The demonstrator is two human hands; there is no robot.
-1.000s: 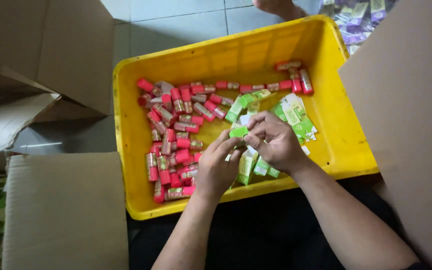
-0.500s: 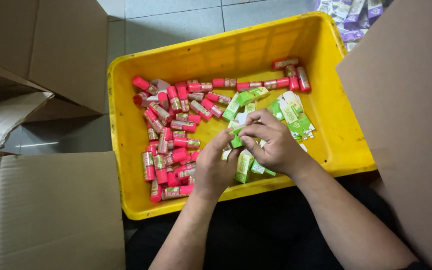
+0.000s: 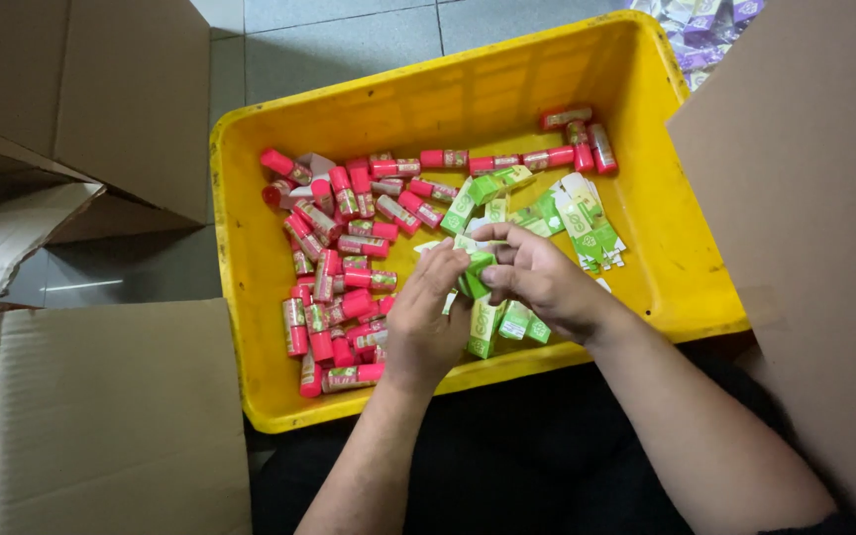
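Note:
A yellow plastic tub [image 3: 250, 248] sits on the floor in front of me. Several small red-capped tubes [image 3: 349, 248] lie in its left half and along the back. Green and white small cartons [image 3: 587, 228], some flat, some folded, lie in its right half. Both my hands meet over the tub's middle on one green carton [image 3: 475, 269]. My left hand [image 3: 428, 322] pinches its near end. My right hand [image 3: 537, 277] grips its far side with fingers curled. The carton is largely hidden by my fingers.
Open brown cardboard boxes stand at the left [image 3: 81, 99], at the lower left [image 3: 121, 416] and at the right [image 3: 804, 198]. Grey floor tiles [image 3: 349, 40] show behind the tub. Purple packets [image 3: 705, 25] lie at the top right corner.
My hands have stayed together over the tub, working the green carton between the fingers. A person's hand seen behind the tub one second ago is out of view.

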